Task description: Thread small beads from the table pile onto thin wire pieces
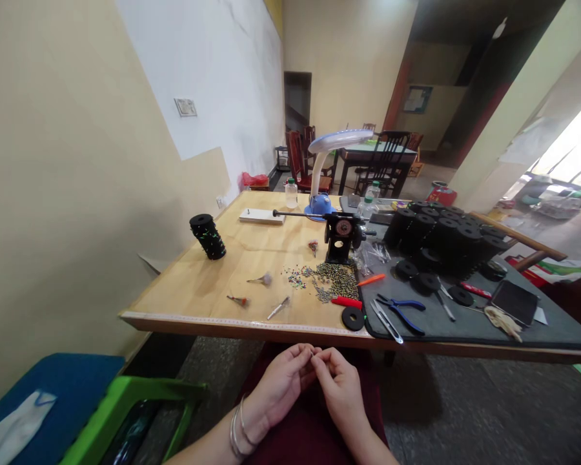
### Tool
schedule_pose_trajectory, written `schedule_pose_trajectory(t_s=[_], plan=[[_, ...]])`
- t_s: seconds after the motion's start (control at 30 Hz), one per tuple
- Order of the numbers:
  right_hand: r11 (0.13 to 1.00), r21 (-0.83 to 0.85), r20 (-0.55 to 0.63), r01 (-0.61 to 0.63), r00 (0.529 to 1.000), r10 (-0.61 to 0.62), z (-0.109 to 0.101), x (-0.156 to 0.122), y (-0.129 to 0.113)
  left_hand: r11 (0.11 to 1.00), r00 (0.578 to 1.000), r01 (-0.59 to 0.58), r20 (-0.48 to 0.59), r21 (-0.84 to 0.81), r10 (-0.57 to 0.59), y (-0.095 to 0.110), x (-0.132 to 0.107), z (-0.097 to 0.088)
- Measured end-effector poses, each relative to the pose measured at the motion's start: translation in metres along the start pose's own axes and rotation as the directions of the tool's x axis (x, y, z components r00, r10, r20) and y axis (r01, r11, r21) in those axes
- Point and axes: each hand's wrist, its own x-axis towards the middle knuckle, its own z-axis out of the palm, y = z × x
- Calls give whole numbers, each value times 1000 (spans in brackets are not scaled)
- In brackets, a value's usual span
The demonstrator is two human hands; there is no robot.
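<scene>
My left hand (286, 372) and my right hand (336, 381) meet in front of the table's near edge, over my lap. Thumbs and fingertips of both are pinched together around something too small to make out. Beyond them on the wood lie a black foam ring (352, 318), a red-handled tool (346, 302) and a white pen-like tool (278, 308). A heap of small dark-and-gold pieces (339, 279) spreads beside tiny coloured beads (297, 276). Blue-handled pliers (401, 310) and thread snips (386, 321) rest on the grey mat.
A black winding device (341, 236) with a long rod stands mid-table, before a blue-based lamp (319, 205). Stacked black foam spools (436, 229) crowd the right; another stack (207, 237) stands left. A phone (514, 302) lies right. A green stool (126, 413) is at lower left.
</scene>
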Motion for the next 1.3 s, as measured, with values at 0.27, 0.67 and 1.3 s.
schedule_pose_trajectory(t_s=[0.27,0.67,1.3], plan=[[929,252,90,-271,962,256,0,8,-2,961,985,-162,-19,223,170,3,0,4],[878,353,144,-324,946,291,-2,8,-7,797,936,-320,40,512,351,10,-1,4],[966,168,104,-194,978,178,-4,3,-7,581,865,-435,140,688,481,19,-11,13]])
